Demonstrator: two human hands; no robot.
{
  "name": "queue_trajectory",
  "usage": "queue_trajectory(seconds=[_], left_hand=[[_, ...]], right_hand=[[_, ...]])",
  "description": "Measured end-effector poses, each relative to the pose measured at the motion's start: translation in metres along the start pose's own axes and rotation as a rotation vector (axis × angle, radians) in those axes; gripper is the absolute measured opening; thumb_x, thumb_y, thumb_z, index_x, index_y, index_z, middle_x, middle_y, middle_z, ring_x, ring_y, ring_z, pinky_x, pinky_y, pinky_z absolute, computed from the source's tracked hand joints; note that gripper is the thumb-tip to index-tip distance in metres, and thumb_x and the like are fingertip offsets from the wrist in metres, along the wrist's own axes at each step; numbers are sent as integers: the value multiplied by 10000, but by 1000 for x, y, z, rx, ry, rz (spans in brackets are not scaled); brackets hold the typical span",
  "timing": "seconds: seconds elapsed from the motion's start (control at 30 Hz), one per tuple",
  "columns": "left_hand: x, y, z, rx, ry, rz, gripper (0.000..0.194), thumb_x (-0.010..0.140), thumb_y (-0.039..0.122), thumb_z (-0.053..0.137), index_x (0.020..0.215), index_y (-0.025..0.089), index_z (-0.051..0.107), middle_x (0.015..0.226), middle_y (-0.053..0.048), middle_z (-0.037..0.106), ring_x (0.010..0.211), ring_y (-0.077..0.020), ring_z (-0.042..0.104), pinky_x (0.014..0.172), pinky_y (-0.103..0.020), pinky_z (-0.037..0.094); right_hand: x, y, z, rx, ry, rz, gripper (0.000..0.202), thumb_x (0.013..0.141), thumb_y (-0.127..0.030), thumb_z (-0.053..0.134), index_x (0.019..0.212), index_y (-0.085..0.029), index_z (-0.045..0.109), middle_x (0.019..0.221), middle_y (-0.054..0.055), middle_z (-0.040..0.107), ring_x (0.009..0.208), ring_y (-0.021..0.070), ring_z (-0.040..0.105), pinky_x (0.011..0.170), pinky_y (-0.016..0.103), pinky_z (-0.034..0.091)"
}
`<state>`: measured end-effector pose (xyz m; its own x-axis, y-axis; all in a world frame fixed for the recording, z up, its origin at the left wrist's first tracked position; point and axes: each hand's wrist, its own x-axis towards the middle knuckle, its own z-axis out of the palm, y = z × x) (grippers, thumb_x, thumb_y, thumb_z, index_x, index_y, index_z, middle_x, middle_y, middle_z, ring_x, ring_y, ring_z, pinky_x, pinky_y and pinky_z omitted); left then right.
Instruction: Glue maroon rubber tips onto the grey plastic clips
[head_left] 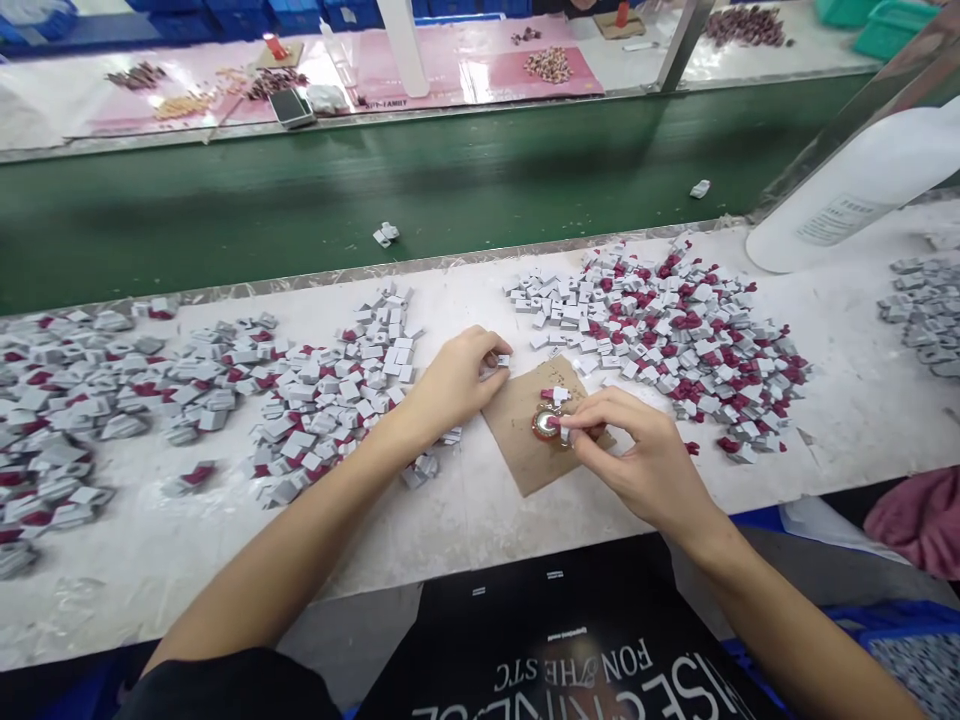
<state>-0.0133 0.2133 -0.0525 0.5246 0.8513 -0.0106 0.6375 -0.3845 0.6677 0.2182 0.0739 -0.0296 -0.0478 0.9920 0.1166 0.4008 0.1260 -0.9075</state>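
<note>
My left hand (466,378) is closed in a pinch on a small grey plastic piece (504,361), just beyond the left edge of a cardboard square (525,462). Over the cardboard, my right hand (637,445) pinches a small grey and maroon plastic piece, its maroon end (553,422) at a small round metal-looking container (541,428). Whether that end touches the contents is too small to tell. Another grey and maroon piece (556,395) lies just behind the container.
Heaps of grey and maroon pieces spread to the left (322,410) and right (660,330) on the white table (420,540). Beyond its back edge runs a green conveyor belt (300,210) with a few stray pieces. A white post (840,190) leans in at the right.
</note>
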Motion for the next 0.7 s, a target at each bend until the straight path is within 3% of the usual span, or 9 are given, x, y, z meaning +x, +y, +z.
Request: queue_trajectory(seconds=[0.17, 0.27, 0.37, 0.43, 0.5, 0.6, 0.7], left_hand=[[-3, 8, -3, -92, 39, -6, 60, 937, 243, 751, 973, 205, 721, 1109, -99, 780, 963, -250, 744, 914, -415, 599], [-4, 18, -3, -369, 87, -59, 241, 926, 349, 821, 905, 216, 622, 1172, -113, 830, 889, -221, 769, 827, -379, 612], [-1, 24, -2, -554, 71, -229, 303, 896, 357, 878, 893, 218, 609, 919, -96, 845, 689, -193, 738, 668, -336, 582], [3, 25, -1, -541, 37, -371, 303, 858, 341, 924, 870, 209, 651, 724, -64, 791, 557, -176, 665, 564, -313, 519], [8, 26, -2, -511, 21, -453, 289, 817, 335, 960, 862, 196, 711, 701, -63, 776, 534, -173, 638, 521, -303, 483], [12, 30, -7, -506, 24, -431, 223, 802, 321, 962, 908, 191, 814, 842, -86, 820, 707, -209, 724, 608, -316, 551], [13, 40, -13, -544, -47, -381, 101, 906, 296, 848, 940, 203, 865, 892, -90, 830, 786, -213, 739, 707, -340, 591]], right_hand=[[1, 1, -1, 39, 23, 22, 160, 993, -172, 744, 1012, -266, 872, 1020, 74, 826, 916, 244, 778, 708, 363, 606], [0, 3, -3, 94, 53, 46, 136, 968, -185, 777, 979, -279, 875, 1010, 64, 843, 960, 254, 781, 749, 371, 616], [1, 7, -4, 206, 70, 119, 80, 944, -237, 828, 966, -285, 888, 1026, 62, 859, 986, 259, 794, 806, 383, 634], [3, 11, -4, 326, 92, 197, 54, 913, -272, 872, 958, -285, 898, 1018, 57, 865, 945, 247, 807, 812, 378, 648], [6, 15, -5, 461, 133, 278, 73, 864, -291, 918, 933, -283, 900, 962, 39, 858, 857, 218, 801, 778, 354, 651], [12, 19, -6, 631, 199, 366, 117, 805, -298, 952, 904, -277, 894, 867, 7, 821, 749, 173, 761, 740, 322, 640], [17, 19, -7, 750, 237, 406, 130, 798, -300, 949, 904, -269, 880, 854, 1, 805, 773, 173, 771, 766, 323, 648]])
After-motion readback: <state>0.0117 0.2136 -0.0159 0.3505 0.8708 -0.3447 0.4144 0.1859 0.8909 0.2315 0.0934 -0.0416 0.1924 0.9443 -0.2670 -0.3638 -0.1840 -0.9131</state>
